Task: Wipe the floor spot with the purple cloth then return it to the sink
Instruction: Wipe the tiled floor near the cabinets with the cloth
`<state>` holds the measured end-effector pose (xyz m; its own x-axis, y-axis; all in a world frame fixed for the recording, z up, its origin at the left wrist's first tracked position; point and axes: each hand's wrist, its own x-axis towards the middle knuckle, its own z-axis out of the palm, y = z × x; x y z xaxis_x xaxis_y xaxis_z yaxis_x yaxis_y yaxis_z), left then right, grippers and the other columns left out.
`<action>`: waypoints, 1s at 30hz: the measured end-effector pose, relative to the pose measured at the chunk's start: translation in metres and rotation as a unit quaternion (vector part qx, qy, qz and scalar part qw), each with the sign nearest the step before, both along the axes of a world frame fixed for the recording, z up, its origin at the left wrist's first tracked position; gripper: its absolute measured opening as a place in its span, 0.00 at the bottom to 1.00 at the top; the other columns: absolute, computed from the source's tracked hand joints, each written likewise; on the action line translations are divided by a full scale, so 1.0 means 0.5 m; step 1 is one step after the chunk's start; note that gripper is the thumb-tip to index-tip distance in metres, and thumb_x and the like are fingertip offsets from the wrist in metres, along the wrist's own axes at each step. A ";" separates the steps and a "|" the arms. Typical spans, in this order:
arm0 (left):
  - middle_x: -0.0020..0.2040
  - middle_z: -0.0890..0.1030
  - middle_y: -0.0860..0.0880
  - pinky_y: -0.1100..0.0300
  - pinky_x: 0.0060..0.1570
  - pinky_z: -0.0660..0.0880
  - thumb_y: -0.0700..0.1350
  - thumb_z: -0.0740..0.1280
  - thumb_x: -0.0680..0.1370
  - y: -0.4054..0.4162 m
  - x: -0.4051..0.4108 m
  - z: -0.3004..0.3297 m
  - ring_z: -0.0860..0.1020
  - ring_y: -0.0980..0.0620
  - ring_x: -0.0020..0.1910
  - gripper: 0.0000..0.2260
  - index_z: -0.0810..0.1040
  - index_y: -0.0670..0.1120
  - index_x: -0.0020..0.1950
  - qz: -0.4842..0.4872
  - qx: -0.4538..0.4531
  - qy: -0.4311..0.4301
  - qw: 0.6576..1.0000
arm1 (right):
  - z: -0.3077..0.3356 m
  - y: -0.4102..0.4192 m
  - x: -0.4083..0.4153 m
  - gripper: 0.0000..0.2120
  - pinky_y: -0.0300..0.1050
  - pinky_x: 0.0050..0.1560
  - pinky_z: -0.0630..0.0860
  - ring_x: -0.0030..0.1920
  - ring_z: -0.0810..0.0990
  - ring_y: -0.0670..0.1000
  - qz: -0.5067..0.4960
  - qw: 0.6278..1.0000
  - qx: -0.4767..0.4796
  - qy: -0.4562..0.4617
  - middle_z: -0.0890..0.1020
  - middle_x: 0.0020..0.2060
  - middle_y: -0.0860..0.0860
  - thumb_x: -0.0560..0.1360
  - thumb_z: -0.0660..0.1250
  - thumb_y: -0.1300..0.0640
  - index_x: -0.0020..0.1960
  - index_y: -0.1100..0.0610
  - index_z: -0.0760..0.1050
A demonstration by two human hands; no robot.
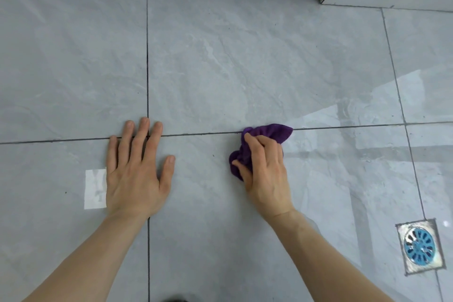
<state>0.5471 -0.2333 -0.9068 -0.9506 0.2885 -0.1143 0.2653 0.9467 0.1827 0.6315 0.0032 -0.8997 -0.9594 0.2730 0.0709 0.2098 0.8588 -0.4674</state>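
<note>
Grey floor tiles carry the purple cloth, bunched on a grout line under the right hand, whose fingers clench it; the left hand lies flat, fingers released. Soft, light and limp, the cloth should crumple anywhere, so a fistful of its middle looks the surest hold.

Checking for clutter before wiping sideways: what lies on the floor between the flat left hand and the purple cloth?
Only bare grey tile between the left hand and the purple cloth, crossed by a grout line, in the head view.
</note>
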 end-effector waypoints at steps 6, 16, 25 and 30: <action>0.85 0.56 0.48 0.43 0.82 0.48 0.58 0.53 0.82 0.000 0.001 0.001 0.51 0.46 0.85 0.31 0.55 0.50 0.84 0.003 0.005 0.003 1.000 | 0.037 0.005 0.001 0.34 0.46 0.59 0.74 0.63 0.73 0.51 -0.121 0.986 -0.110 -0.018 0.74 0.64 0.50 0.72 0.78 0.55 0.73 0.56 0.67; 0.85 0.56 0.48 0.43 0.82 0.48 0.59 0.53 0.82 -0.001 0.000 -0.001 0.51 0.46 0.85 0.31 0.55 0.50 0.84 -0.002 0.000 0.007 1.000 | 0.053 0.025 0.090 0.34 0.58 0.73 0.68 0.75 0.67 0.54 -0.196 0.978 -0.048 -0.058 0.72 0.73 0.51 0.68 0.79 0.44 0.70 0.50 0.71; 0.85 0.56 0.49 0.44 0.83 0.47 0.59 0.53 0.82 0.000 0.001 -0.001 0.50 0.47 0.85 0.31 0.54 0.50 0.84 0.000 0.000 0.008 1.000 | 0.058 -0.078 0.019 0.30 0.41 0.69 0.69 0.69 0.72 0.51 0.028 0.995 -0.097 -0.014 0.76 0.68 0.48 0.74 0.75 0.50 0.73 0.54 0.71; 0.85 0.57 0.48 0.43 0.82 0.49 0.59 0.53 0.82 -0.001 0.001 -0.003 0.51 0.47 0.85 0.31 0.55 0.50 0.84 0.000 0.008 0.009 1.000 | 0.017 -0.110 -0.028 0.30 0.53 0.76 0.65 0.79 0.63 0.53 0.098 0.994 0.011 -0.043 0.69 0.77 0.49 0.80 0.63 0.38 0.77 0.50 0.66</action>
